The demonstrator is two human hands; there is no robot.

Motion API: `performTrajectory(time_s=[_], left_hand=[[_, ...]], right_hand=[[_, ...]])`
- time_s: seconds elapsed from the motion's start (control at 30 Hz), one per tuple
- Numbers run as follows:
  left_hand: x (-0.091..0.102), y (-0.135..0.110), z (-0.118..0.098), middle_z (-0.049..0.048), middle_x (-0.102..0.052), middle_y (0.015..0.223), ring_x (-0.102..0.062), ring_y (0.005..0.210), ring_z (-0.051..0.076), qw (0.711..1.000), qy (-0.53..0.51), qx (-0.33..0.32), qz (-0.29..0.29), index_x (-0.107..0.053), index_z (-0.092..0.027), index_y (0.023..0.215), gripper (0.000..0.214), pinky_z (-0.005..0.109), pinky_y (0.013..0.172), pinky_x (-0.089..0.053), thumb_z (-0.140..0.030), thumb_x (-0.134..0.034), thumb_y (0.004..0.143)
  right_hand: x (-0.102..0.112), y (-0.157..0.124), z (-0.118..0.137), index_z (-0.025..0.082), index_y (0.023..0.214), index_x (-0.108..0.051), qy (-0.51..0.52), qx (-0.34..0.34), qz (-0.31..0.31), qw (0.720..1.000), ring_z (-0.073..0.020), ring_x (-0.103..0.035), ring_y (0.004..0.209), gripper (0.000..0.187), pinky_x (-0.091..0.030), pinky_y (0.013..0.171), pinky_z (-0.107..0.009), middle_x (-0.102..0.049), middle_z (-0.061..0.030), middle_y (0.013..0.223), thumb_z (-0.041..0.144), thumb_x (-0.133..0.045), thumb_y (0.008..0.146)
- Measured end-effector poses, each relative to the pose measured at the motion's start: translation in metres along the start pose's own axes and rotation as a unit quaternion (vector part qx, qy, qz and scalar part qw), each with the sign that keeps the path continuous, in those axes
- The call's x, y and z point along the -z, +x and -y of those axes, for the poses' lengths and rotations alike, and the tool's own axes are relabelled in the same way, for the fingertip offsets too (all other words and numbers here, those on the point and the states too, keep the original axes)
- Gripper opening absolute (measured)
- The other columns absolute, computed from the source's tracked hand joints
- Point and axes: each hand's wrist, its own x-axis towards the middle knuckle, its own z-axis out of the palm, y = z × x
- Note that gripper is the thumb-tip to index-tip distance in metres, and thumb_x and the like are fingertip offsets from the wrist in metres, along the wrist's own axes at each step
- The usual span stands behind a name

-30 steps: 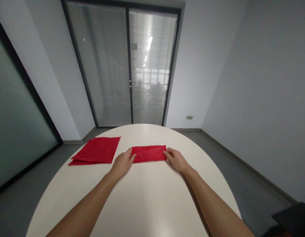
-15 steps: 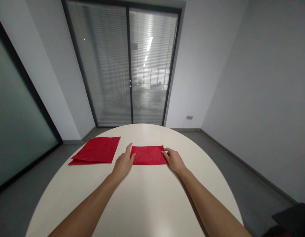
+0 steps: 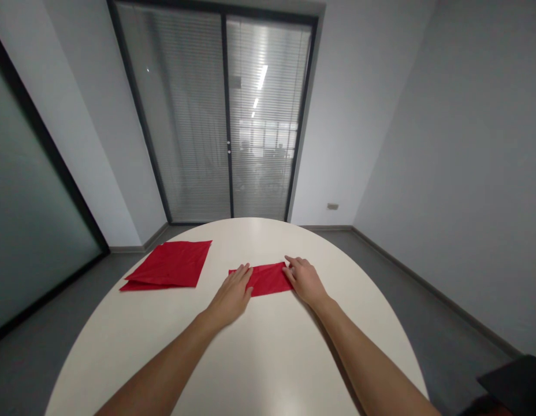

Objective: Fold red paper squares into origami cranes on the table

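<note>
Left hand point(image 3: 231, 296) lies flat, hiding 1 end of red cloth point(image 3: 270, 278).

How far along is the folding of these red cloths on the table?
Done: the middle red cloth lies folded into a narrow strip on the white table. In hand: the left hand lies flat on its left end, and the right hand is at its right end. Left: the pile of red cloths to the left lies in larger squares, untouched, and probably needs the same fold.
</note>
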Motion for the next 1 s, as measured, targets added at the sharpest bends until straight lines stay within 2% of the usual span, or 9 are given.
performTrajectory(time_s=[0.1, 0.17, 0.27, 0.33, 0.43, 0.67, 0.87, 1.0], left_hand=[[-0.002, 0.001, -0.002, 0.0129, -0.033, 0.161, -0.028, 0.15, 0.026, 1.0, 0.005, -0.003, 0.015, -0.038, -0.015, 0.151, 0.055, 0.049, 0.122, -0.025, -0.029, -0.041, 0.097], [-0.001, 0.002, -0.005, 0.013, -0.035, 0.16, -0.03, 0.149, 0.025, 1.0, 0.006, -0.016, 0.022, -0.037, -0.015, 0.151, 0.055, 0.046, 0.122, -0.025, -0.029, -0.04, 0.097], [0.0, 0.003, -0.009, 0.0129, -0.036, 0.159, -0.031, 0.148, 0.022, 0.998, 0.003, -0.041, 0.038, -0.036, -0.014, 0.152, 0.055, 0.043, 0.121, -0.026, -0.029, -0.036, 0.099], [0.0, 0.004, -0.009, 0.013, -0.036, 0.159, -0.031, 0.149, 0.022, 0.997, 0.01, -0.047, 0.058, -0.034, -0.013, 0.153, 0.055, 0.043, 0.122, -0.025, -0.03, -0.034, 0.1], [0.0, 0.003, -0.009, 0.013, -0.032, 0.161, -0.027, 0.15, 0.025, 0.995, 0.036, -0.032, 0.086, -0.033, -0.011, 0.153, 0.057, 0.045, 0.123, -0.022, -0.033, -0.031, 0.101], [0.001, 0.002, -0.014, 0.0116, -0.027, 0.163, -0.022, 0.151, 0.027, 0.992, 0.082, -0.008, 0.098, -0.03, -0.011, 0.155, 0.06, 0.044, 0.123, -0.019, -0.037, -0.029, 0.101], [-0.004, -0.002, -0.009, 0.0167, -0.026, 0.162, -0.022, 0.151, 0.03, 0.99, 0.123, 0.033, 0.067, -0.032, -0.008, 0.153, 0.064, 0.05, 0.122, -0.021, -0.041, -0.034, 0.098], [0.003, -0.001, -0.012, 0.0186, -0.032, 0.159, -0.024, 0.151, 0.03, 0.989, 0.136, 0.051, 0.02, -0.036, -0.005, 0.151, 0.059, 0.052, 0.122, -0.019, -0.029, -0.034, 0.097]], right_hand=[[0.004, -0.005, 0.019, 0.014, 0.142, -0.053, 0.0, 0.031, -0.047, 0.998, -0.0336, -0.046, 0.132, 0.049, -0.037, 0.11, -0.049, -0.052, -0.0176, 0.144, 0.035, -0.039, 0.101], [0.002, -0.011, 0.035, 0.017, 0.146, -0.048, 0.043, 0.067, -0.031, 0.996, -0.0296, -0.045, 0.135, 0.051, -0.034, 0.114, -0.047, -0.051, -0.0141, 0.147, 0.038, -0.034, 0.103], [-0.008, -0.021, 0.054, 0.016, 0.152, -0.04, 0.068, 0.112, 0.064, 0.989, -0.0285, -0.032, 0.146, 0.057, -0.025, 0.12, -0.047, -0.039, -0.0122, 0.157, 0.045, -0.028, 0.104], [-0.015, -0.025, 0.059, 0.015, 0.156, -0.033, 0.057, 0.097, 0.134, 0.984, -0.0299, -0.023, 0.15, 0.064, -0.018, 0.122, -0.05, -0.032, -0.0123, 0.161, 0.051, -0.027, 0.103], [-0.018, -0.025, 0.059, 0.014, 0.157, -0.03, 0.044, 0.063, 0.183, 0.98, -0.0298, -0.017, 0.152, 0.069, -0.012, 0.124, -0.049, -0.025, -0.012, 0.162, 0.056, -0.026, 0.102], [-0.012, -0.018, 0.046, 0.014, 0.158, -0.026, 0.002, 0.023, 0.203, 0.979, -0.0284, -0.011, 0.153, 0.072, -0.007, 0.123, -0.047, -0.017, -0.0102, 0.165, 0.058, -0.023, 0.101], [-0.012, -0.016, 0.033, 0.017, 0.16, -0.018, -0.036, -0.035, 0.219, 0.975, -0.0292, -0.007, 0.154, 0.074, -0.004, 0.122, -0.053, -0.01, -0.0075, 0.166, 0.061, -0.02, 0.099], [-0.013, -0.017, 0.03, 0.018, 0.159, -0.02, -0.036, -0.04, 0.203, 0.978, -0.0303, -0.007, 0.154, 0.076, -0.004, 0.122, -0.055, -0.012, -0.0071, 0.166, 0.063, -0.022, 0.098]])
